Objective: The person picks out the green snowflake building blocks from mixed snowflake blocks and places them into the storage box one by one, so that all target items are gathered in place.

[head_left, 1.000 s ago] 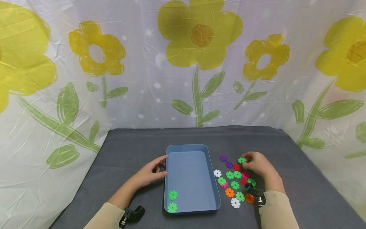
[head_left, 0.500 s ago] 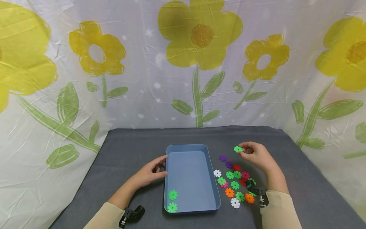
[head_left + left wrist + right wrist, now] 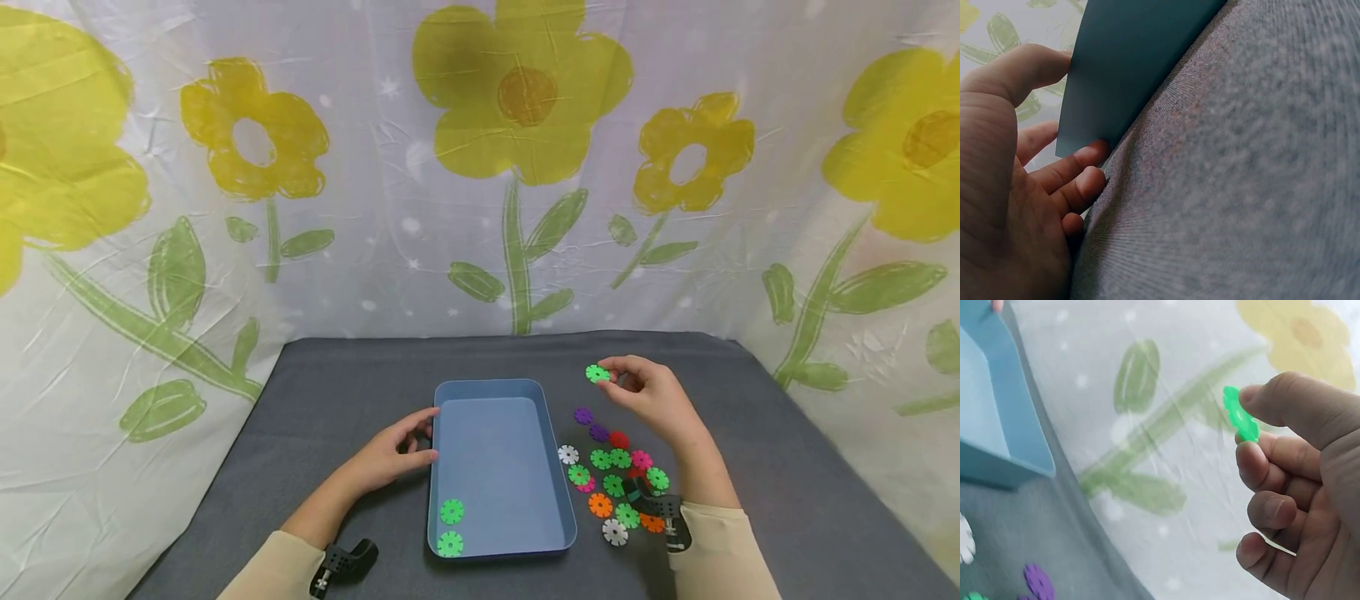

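My right hand (image 3: pixel 645 392) pinches a green notched plastic disc (image 3: pixel 597 374) between thumb and fingertips, raised beyond the loose discs. In the right wrist view the disc (image 3: pixel 1241 415) appears nearly edge-on, and the other fingers curl loosely below it. My left hand (image 3: pixel 393 450) holds the left rim of a blue rectangular tray (image 3: pixel 495 392). In the left wrist view, thumb and a finger reach the rim of the tray wall (image 3: pixel 1122 62), while other curled fingertips touch its outside near the cloth. Two green discs, one of them here (image 3: pixel 452 512), lie in the tray's near left corner.
Right of the tray several loose discs lie on the grey cloth (image 3: pixel 360 367): purple (image 3: pixel 583 416), white (image 3: pixel 615 532), orange (image 3: pixel 601 505), pink (image 3: pixel 641 460), red and green. My right wrist strap (image 3: pixel 656 502) covers part of them. A flowered curtain (image 3: pixel 360 167) hangs behind.
My right hand has lifted the green disc from the pile's far right side and carried it away from me and to the left. The left hand and tray stay put.
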`<state>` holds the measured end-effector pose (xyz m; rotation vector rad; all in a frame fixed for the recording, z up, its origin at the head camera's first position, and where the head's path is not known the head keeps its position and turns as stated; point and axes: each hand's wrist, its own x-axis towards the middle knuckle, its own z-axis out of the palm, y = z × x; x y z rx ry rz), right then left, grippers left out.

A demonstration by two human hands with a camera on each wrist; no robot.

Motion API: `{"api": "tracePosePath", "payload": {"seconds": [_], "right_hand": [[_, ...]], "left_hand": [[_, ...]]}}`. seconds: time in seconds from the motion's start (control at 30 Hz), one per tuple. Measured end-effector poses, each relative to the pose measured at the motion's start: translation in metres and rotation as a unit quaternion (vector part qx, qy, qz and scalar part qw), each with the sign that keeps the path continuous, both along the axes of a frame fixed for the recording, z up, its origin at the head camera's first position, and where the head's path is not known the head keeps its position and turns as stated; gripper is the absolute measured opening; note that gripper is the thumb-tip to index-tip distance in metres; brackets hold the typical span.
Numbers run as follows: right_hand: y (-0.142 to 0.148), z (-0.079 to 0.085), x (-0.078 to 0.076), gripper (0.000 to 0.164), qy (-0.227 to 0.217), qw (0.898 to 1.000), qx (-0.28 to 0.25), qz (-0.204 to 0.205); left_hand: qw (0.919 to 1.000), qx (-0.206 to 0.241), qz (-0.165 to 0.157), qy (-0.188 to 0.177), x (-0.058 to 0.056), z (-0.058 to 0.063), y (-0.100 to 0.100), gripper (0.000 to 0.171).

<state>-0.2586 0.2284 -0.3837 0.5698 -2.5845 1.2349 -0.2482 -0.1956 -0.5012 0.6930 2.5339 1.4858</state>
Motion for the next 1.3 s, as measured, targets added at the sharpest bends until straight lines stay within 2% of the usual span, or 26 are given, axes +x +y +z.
{"api": "tracePosePath", "payload": {"seconds": [0.6, 0.87, 1.1, 1.3], "right_hand": [[-0.087, 0.004, 0.019, 0.021, -0.039, 0.993, -0.055, 0.093], [-0.118, -0.008, 0.027, 0.021, -0.030, 0.991, -0.056, 0.121], [-0.142, -0.027, 0.033, 0.020, -0.044, 0.986, -0.040, 0.158], [-0.159, -0.046, 0.035, 0.019, -0.046, 0.985, -0.016, 0.166]], "left_hand": [[0.9999, 0.010, -0.004, 0.000, -0.001, -0.004, -0.002, 0.069], [0.9999, 0.009, 0.004, -0.004, 0.000, -0.002, -0.001, 0.068], [1.0000, 0.002, 0.004, -0.003, -0.001, -0.002, 0.001, 0.067], [1.0000, 0.002, 0.003, -0.005, 0.000, -0.001, 0.002, 0.067]]}}
